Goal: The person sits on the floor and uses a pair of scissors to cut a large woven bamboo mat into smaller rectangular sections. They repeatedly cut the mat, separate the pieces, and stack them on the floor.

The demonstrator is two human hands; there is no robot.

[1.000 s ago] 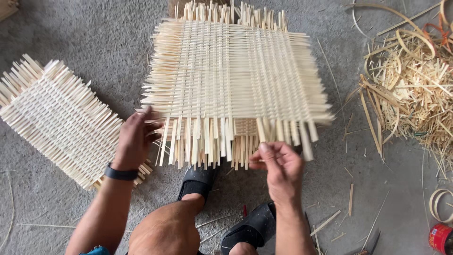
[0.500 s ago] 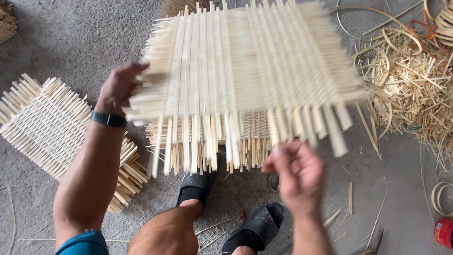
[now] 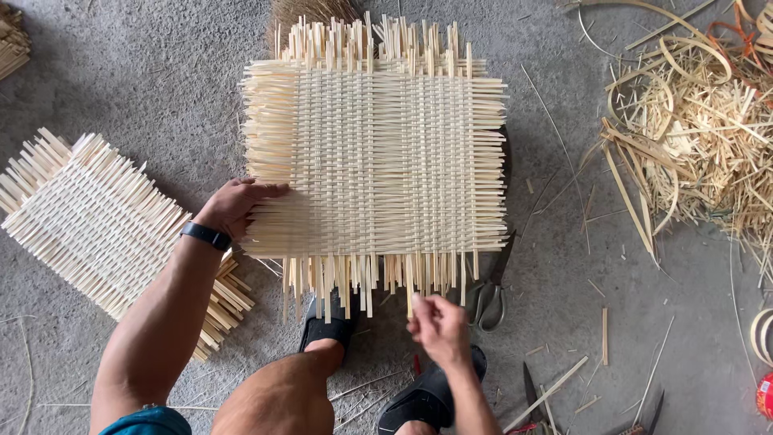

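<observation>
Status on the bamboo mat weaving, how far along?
Done: a finished woven mat lies on the floor at left, and the centre mat is woven across its body. In hand: the left hand holds its left edge; the right hand pinches a strip end at the near fringe. Left: strip ends stick out uneven on all sides.

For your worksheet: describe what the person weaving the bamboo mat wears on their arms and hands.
Both arms are bare. The left hand has a black band round the wrist, like a watch or fitness strap. A teal sleeve edge shows at the left upper arm. The right hand wears nothing: no gloves, no rings visible.
</observation>
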